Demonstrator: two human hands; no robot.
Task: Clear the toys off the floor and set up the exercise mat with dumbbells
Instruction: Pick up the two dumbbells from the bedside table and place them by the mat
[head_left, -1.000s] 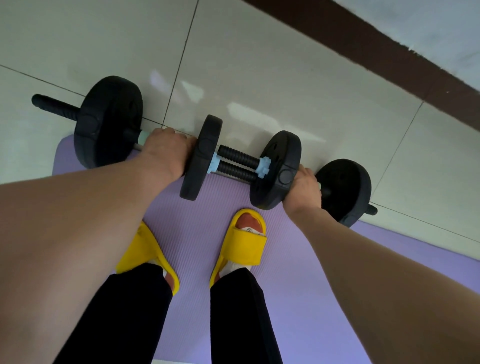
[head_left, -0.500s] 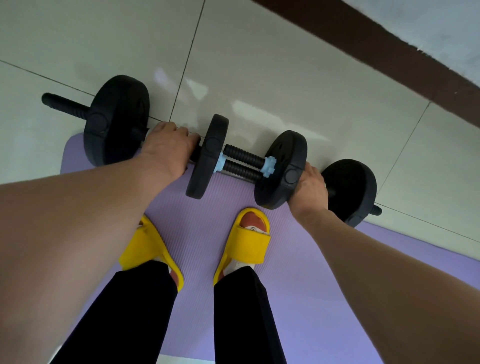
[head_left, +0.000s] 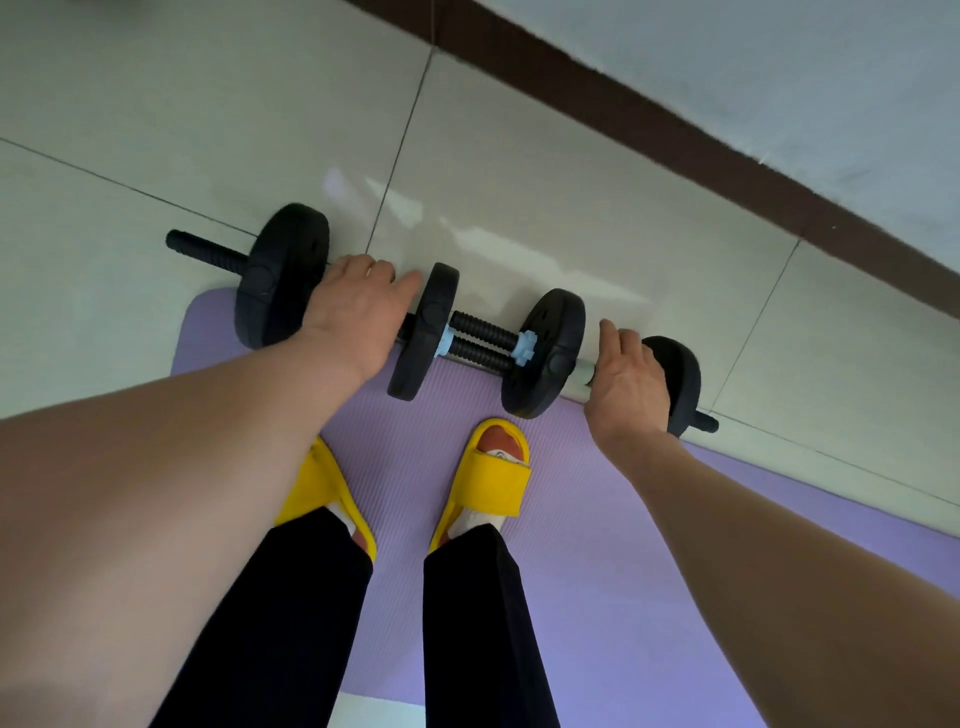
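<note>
2 dumbbells lie end to end along the mat edge; left hand and right hand rest over the handles, fingers loosened, gripping nothing.

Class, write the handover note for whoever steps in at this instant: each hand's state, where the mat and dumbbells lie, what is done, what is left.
Left hand: open, fingers spread over the handle of the left dumbbell, not gripping.
Right hand: open, palm down over the right dumbbell, whose pale handle shows beside the thumb.
Both dumbbells lie end to end along the far edge of the purple mat, their threaded bar ends overlapping in the middle; the left one's outer end hangs over the tile floor.
Done: mat unrolled, dumbbells set down, no toys in view.
Left: withdraw hands; perhaps straighten the dumbbells.
</note>
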